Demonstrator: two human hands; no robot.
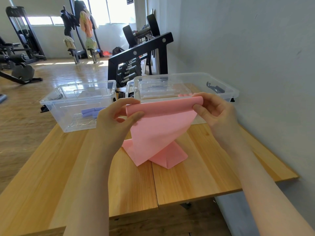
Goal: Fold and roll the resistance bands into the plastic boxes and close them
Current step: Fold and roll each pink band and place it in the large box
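We hold the pink band (160, 126) up over the table (196, 176), its tail resting twisted on the wood. Our left hand (117, 120) pinches one top corner, our right hand (214, 109) the other — both clamped on the band. We should probably untwist it and keep the edges level before rolling. Beyond stand the left box (51, 106), purple rolls (92, 111) inside, and the right box (228, 92) — then a dumbbell rack (141, 48).
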